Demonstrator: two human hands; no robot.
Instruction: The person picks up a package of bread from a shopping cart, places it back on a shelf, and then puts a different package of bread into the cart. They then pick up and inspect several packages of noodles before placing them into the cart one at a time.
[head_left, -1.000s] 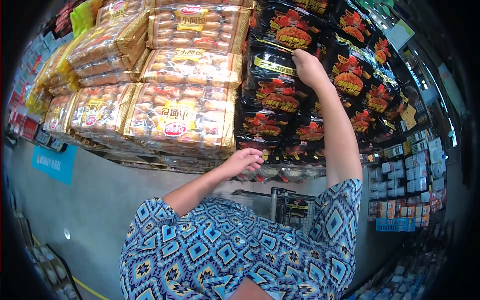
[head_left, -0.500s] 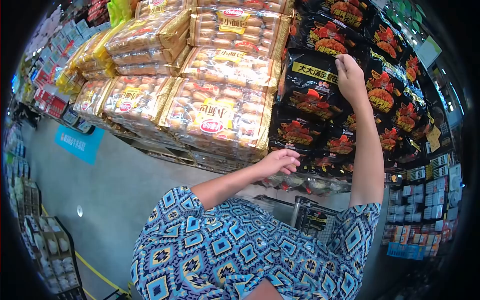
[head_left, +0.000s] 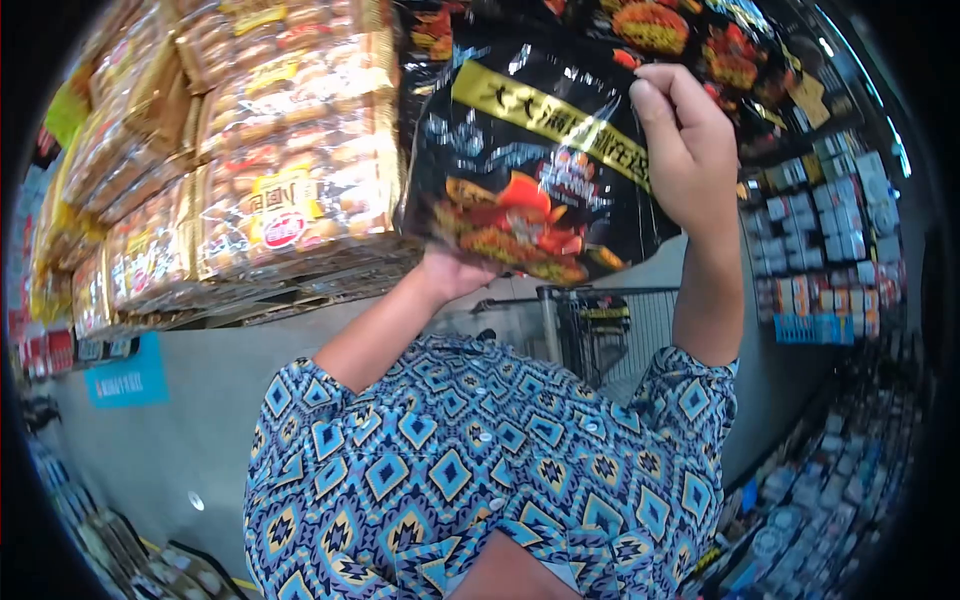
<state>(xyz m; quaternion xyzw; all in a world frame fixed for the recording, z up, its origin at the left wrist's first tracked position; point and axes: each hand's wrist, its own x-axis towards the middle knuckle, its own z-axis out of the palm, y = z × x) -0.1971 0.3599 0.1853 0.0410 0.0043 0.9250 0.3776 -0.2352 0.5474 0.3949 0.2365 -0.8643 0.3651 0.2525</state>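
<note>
A large black food bag (head_left: 520,160) with a yellow banner and pictures of reddish food hangs in front of me, tilted down to the right. My right hand (head_left: 690,140) grips its upper right edge between thumb and fingers. Below the bag's lower left edge is my left hand (head_left: 455,275), palm partly in view, its fingers hidden behind the bag. Whether it bears any weight I cannot tell. More black bags (head_left: 640,25) of the same look lie stacked behind.
Clear packs of small bread rolls (head_left: 300,180) are piled high on the left. A shopping cart (head_left: 630,330) stands below the held bag. A shelf of packaged goods (head_left: 815,230) is on the right, and a blue sign (head_left: 125,380) lies at lower left.
The black bag has come off the stack toward me, held in my right hand. My left hand has moved left and down, under the bag's edge. The view has turned.
</note>
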